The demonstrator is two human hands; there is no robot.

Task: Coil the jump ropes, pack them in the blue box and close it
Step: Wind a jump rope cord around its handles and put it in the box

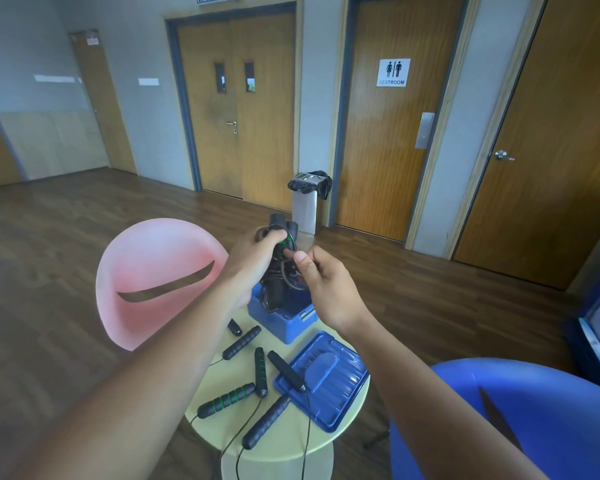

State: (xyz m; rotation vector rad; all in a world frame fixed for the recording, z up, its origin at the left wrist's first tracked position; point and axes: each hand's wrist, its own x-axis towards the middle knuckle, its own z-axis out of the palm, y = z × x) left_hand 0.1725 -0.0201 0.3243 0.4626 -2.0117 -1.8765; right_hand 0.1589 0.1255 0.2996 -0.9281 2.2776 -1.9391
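Note:
My left hand grips a bundle of black jump rope handles with coiled cord, held up above the open blue box. My right hand pinches the thin cord of that bundle beside the handles. More coiled rope and a handle stick up out of the box. The box's blue lid lies flat on the round pale table. Several loose black handles, some with green rings, lie on the table with thin cords trailing over its front edge.
A pink chair stands left of the table and a blue chair at the right front. A white bin with a black bag stands by the wooden doors behind. Wooden floor surrounds the table.

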